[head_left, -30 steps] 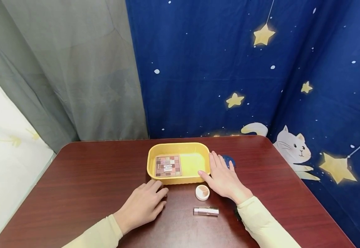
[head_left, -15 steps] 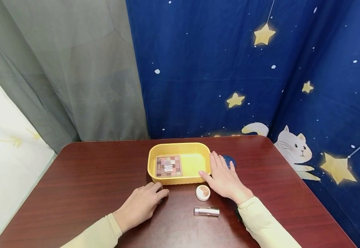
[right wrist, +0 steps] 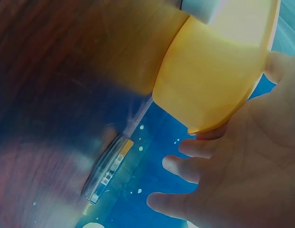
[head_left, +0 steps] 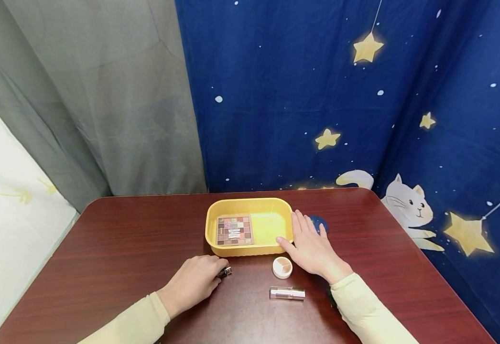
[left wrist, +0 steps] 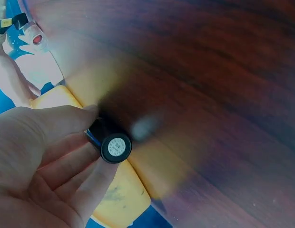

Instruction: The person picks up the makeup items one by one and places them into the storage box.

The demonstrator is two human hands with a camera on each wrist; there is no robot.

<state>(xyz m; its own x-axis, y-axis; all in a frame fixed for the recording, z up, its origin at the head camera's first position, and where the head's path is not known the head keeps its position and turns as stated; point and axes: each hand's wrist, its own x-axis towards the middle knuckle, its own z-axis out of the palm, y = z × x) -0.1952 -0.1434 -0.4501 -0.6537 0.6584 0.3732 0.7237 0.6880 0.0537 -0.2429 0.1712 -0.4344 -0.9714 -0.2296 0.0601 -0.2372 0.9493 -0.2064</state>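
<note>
My left hand [head_left: 196,282] pinches a black lipstick [left wrist: 109,140] between thumb and fingers, in front of the tray's left end. In the left wrist view its round end, with a white label, faces the camera. My right hand [head_left: 312,248] lies with straight fingers against the right end of the yellow tray [head_left: 243,251], its thumb at the front rim. An eyeshadow palette [head_left: 234,231] lies in the tray's left half. Near the right hand sit a round three-shade cream pot [head_left: 282,267] and a clear-capped lipstick [head_left: 287,293].
Beyond the right fingers lies a flat round blue case [head_left: 319,224], seen edge-on as a compact [right wrist: 107,171] in the right wrist view. The dark red table [head_left: 129,239] ends at grey and blue curtains [head_left: 284,95] behind the tray.
The left hand has drawn slightly back from the tray, and the black lipstick now shows at its fingertips. The right hand and the tray have stayed in place.
</note>
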